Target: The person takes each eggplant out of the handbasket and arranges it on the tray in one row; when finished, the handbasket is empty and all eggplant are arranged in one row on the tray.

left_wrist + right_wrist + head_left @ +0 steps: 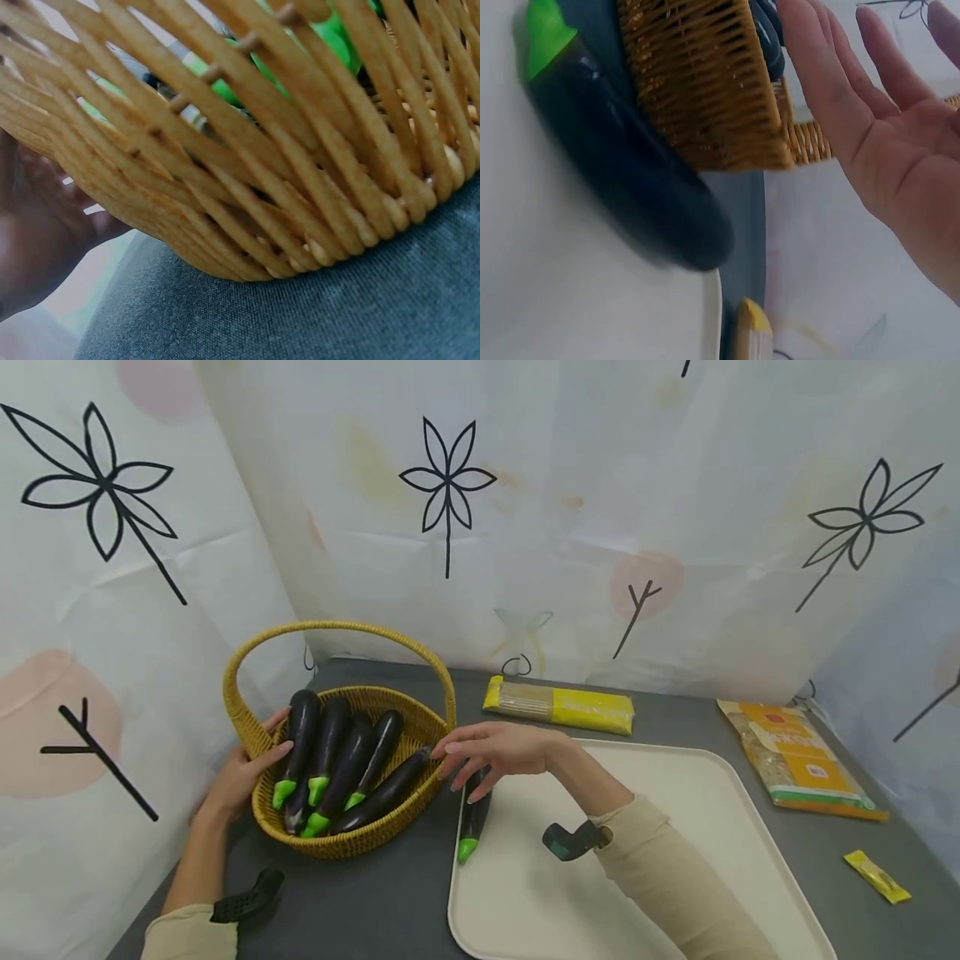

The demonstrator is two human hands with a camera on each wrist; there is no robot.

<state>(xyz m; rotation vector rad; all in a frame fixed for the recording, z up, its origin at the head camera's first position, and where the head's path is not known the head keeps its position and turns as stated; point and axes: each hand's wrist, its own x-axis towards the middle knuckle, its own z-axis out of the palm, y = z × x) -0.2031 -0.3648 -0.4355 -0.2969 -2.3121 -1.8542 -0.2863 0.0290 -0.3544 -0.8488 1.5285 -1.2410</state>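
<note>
A yellow wicker basket [352, 843] with a tall arched handle stands at the left and holds several dark eggplants [347, 772] with green caps. My left hand [238, 781] grips the basket's left side at the foot of the handle, thumb over the rim. In the left wrist view, the hand [45, 225] shows beside the woven wall. My right hand [498, 747] is at the basket's right rim, its fingers extended and nothing held in them. Below it one eggplant [474, 822] lies along the left edge of the cream tray [600, 893].
A yellow noodle pack [592, 710] lies behind the tray. To the right are an orange and clear food bag [806, 760] and a small yellow sachet [877, 877] on the grey table [352, 910]. Patterned white curtains [525, 527] stand behind and at the sides.
</note>
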